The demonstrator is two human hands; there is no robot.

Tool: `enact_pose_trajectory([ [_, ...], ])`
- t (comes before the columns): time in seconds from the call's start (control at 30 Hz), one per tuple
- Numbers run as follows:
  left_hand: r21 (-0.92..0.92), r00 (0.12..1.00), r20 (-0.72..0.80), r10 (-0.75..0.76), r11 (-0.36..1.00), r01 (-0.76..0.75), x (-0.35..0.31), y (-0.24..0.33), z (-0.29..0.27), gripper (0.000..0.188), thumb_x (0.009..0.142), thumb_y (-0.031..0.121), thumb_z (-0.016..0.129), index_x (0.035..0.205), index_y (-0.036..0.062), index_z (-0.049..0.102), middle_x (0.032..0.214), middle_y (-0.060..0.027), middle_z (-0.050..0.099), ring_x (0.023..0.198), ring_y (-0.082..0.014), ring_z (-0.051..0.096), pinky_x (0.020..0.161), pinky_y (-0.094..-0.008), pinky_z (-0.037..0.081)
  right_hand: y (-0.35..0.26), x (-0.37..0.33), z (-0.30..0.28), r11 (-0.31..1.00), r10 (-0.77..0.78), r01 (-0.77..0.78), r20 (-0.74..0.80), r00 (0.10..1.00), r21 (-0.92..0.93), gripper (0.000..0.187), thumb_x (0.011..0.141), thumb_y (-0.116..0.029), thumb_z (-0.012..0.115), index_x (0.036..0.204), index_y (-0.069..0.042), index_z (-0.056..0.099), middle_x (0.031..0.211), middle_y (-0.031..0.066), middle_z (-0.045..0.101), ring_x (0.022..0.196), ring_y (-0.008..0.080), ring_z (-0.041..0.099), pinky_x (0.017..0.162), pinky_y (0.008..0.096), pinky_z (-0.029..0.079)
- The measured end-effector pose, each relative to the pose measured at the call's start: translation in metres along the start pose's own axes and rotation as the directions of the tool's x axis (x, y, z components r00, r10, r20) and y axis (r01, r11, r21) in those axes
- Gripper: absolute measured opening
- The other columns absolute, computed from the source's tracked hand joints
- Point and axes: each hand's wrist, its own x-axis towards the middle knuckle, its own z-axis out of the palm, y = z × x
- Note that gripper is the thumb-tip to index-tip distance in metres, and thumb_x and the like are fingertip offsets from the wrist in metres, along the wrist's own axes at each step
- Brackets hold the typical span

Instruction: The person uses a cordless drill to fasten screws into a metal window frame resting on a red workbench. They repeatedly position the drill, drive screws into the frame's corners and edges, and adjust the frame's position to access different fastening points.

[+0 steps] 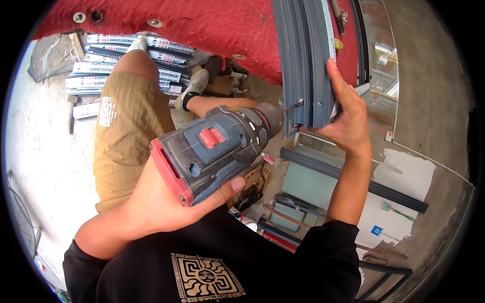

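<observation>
My left hand (169,194) is wrapped round a cordless drill (214,146) with a dark grey and red body; the grip and trigger are hidden. Its thin bit (290,107) points right, the tip at a screw (300,102) near the end of a grey metal frame profile (303,55). The profile lies on a red cloth-covered bench (212,25), its near end jutting past the edge. Fingers of my right hand (348,116) close round that end from the right and below, the thumb along its side; some fingers are hidden behind it.
Several profiles with white printed film (126,65) lie on the floor at the upper left, near my shoes. Glass panes (305,177) and a dark bar (399,196) are below right. A wooden-handled tool (337,15) rests on the bench beside the profile.
</observation>
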Motion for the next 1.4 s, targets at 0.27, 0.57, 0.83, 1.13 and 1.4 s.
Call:
enact_pose_trajectory([
  [0.27,0.222,0.96,0.027,0.278,0.935,-0.277,0.003,-0.015,-0.003,0.03,0.085,0.003,0.08,0.115,0.0008,0.075,0.102,-0.0114,0.077,0.089,-0.0252,0.075,0.081,-0.0366,0.058,-0.003,0.001,0.0,0.998,0.033,-0.033,-0.005,0.999,0.058,0.124,0.048,-0.016,0.1,0.163,-0.012,0.052,0.136,0.0165,0.074,0.115,0.032,0.073,0.095,0.0378,0.052],
  [0.57,0.36,0.93,0.078,0.358,0.86,-0.361,0.004,-0.017,-0.004,0.034,0.085,0.007,0.082,0.118,0.0045,0.075,0.112,-0.0143,0.076,0.098,-0.0366,0.074,0.085,-0.0434,0.059,-0.003,0.0,0.005,0.997,0.0,0.002,-0.029,1.0,0.074,0.127,0.049,-0.014,0.099,0.165,-0.008,0.048,0.1,0.0088,0.067,0.092,0.0284,0.064,0.095,0.038,0.046],
  [0.83,0.375,0.929,0.117,0.351,0.851,-0.368,0.005,-0.016,-0.006,0.032,0.086,0.01,0.082,0.117,0.0073,0.075,0.116,-0.0139,0.075,0.101,-0.0376,0.073,0.085,-0.0449,0.059,-0.002,0.0,0.006,0.994,0.002,0.003,-0.043,0.999,0.106,0.128,0.048,-0.013,0.098,0.166,-0.007,0.047,0.102,0.0082,0.066,0.091,0.0273,0.061,0.094,0.0375,0.046],
  [1.13,0.271,0.953,0.085,0.289,0.914,-0.302,0.007,-0.01,-0.002,0.031,0.086,0.004,0.081,0.116,0.0016,0.073,0.105,-0.0129,0.075,0.093,-0.0305,0.075,0.084,-0.0431,0.059,0.0,-0.001,0.01,0.991,0.004,0.002,-0.043,0.999,0.131,0.127,0.05,-0.014,0.099,0.166,-0.006,0.047,0.102,0.0084,0.067,0.09,0.0269,0.061,0.093,0.0376,0.046],
  [1.4,-0.214,0.982,-0.025,-0.185,0.961,0.175,0.001,-0.005,0.009,0.037,0.091,0.004,0.08,0.125,-0.0019,0.067,0.112,-0.0098,0.07,0.095,-0.0197,0.067,0.085,-0.0345,0.054,0.003,-0.002,0.008,0.989,0.01,-0.005,-0.033,0.999,0.146,0.125,0.052,-0.013,0.098,0.165,-0.005,0.047,0.102,0.0082,0.067,0.09,0.0267,0.061,0.093,0.0377,0.046],
])
